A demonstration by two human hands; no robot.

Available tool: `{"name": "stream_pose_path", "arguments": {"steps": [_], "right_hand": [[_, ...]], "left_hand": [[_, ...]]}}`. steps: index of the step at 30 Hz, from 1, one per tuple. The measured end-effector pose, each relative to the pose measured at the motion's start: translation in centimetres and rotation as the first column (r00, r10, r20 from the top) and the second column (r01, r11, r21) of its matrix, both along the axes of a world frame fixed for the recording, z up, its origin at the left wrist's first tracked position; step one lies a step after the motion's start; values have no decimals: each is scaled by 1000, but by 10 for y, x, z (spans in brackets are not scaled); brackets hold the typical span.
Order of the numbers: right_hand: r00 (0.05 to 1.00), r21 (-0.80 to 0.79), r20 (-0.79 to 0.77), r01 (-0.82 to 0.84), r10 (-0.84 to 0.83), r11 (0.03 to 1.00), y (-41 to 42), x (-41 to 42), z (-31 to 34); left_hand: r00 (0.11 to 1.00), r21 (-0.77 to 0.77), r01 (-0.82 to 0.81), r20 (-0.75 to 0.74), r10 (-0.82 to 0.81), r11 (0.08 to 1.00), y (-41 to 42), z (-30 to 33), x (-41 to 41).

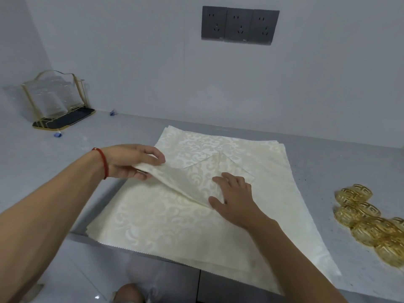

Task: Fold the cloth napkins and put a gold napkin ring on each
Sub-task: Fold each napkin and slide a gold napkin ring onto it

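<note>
- A stack of cream damask napkins [153, 221] lies flat on the grey counter [328, 167], filling the middle of the view, its near edge hanging just over the counter's front.
- The top napkin [192, 178] is partly folded — one corner is laid over toward 1 o'clock, another is lifted at 10 o'clock.
- The left hand [129, 160], with a red cord bracelet [104, 162] at the wrist, pinches that lifted corner between thumb and fingers and holds it clear of the stack.
- The right hand [234, 197] lies flat on the folded cloth, fingers straight and spread, pressing it down near the centre.
- A heap of gold napkin rings [369, 221] sits on the counter at 3 o'clock, apart from the stack's right edge.
- At 10 o'clock, far back — a gold-wire rack [56, 101] on a dark tray.
- A grey triple socket plate [240, 25] hangs on the wall at 12 o'clock.
</note>
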State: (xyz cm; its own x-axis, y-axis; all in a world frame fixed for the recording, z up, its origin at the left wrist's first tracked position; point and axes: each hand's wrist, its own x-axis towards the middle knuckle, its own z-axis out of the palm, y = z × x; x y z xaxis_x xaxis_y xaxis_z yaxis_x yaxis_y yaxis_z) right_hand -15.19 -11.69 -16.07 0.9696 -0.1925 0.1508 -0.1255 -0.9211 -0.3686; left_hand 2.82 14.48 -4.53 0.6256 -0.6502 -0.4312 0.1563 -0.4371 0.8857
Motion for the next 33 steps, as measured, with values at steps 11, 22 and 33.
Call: {"name": "stream_pose_path", "arguments": {"steps": [11, 22, 33], "right_hand": [[999, -68, 43, 12, -9, 998, -2, 2, -7], [994, -1, 107, -25, 25, 1000, -2, 0, -6], [951, -145, 296, -45, 87, 988, 2, 1, -17]], "left_hand": [[865, 16, -225, 464, 192, 974, -133, -28, 0], [790, 333, -483, 565, 238, 810, -203, -75, 6], [588, 257, -417, 808, 43, 872, -194, -89, -7]]}}
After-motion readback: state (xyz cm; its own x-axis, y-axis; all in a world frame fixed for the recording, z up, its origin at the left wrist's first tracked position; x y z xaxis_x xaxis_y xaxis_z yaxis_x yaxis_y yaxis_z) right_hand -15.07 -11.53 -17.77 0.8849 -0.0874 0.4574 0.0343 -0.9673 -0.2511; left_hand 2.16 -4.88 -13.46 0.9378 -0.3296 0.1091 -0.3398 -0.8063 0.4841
